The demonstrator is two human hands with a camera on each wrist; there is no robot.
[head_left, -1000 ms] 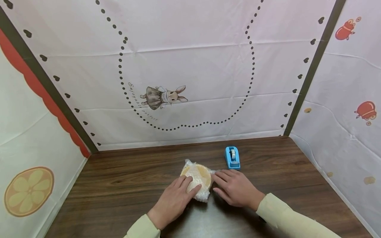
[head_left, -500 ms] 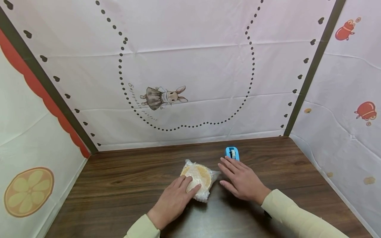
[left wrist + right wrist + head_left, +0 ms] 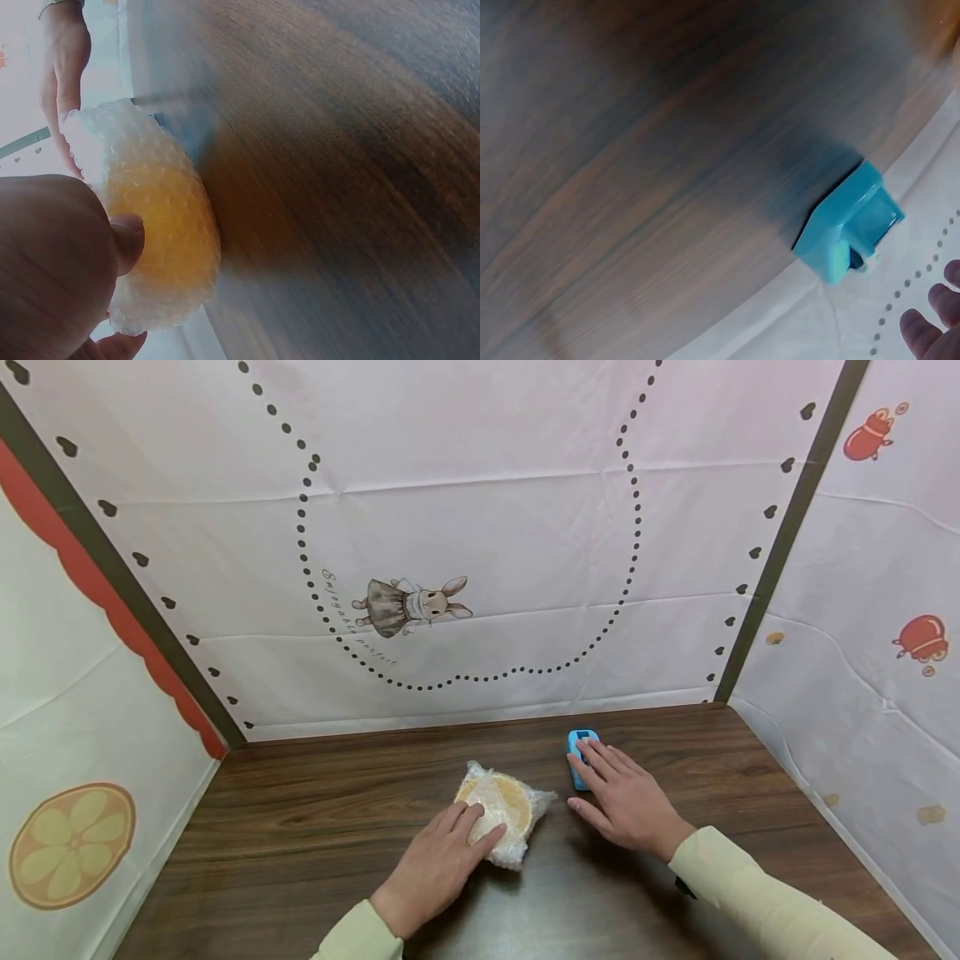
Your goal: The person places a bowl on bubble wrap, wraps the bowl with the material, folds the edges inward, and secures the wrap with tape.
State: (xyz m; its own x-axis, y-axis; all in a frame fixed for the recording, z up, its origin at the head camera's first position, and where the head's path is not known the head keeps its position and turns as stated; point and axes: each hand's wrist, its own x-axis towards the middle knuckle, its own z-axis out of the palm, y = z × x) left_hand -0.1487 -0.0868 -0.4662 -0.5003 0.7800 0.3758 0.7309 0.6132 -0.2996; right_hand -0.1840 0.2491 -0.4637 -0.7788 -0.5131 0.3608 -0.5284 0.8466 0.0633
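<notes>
A round yellow thing in bubble wrap point(image 3: 514, 800) lies on the brown wooden table. My left hand point(image 3: 437, 867) holds it at its near left side, fingers on top and thumb at the near edge. Yellow shows through the wrap point(image 3: 169, 217) in the left wrist view, with my thumb point(image 3: 129, 244) against it. Over to the right, my right hand point(image 3: 628, 795) reaches above a blue tape dispenser point(image 3: 575, 741), its fingers extended and covering much of it. In the right wrist view, the fingertips point(image 3: 919, 330) appear apart from the dispenser point(image 3: 840, 229).
The wood-grain table point(image 3: 315, 827) ends at a pale cloth backdrop point(image 3: 525, 543) printed with a rabbit and dotted lines. More printed cloth rises on the left point(image 3: 45, 693) and right point(image 3: 862, 693) sides.
My right hand has left the bubble wrap's right corner and moved right and away from me, over the tape dispenser. The left hand and the wrapped thing stay in place.
</notes>
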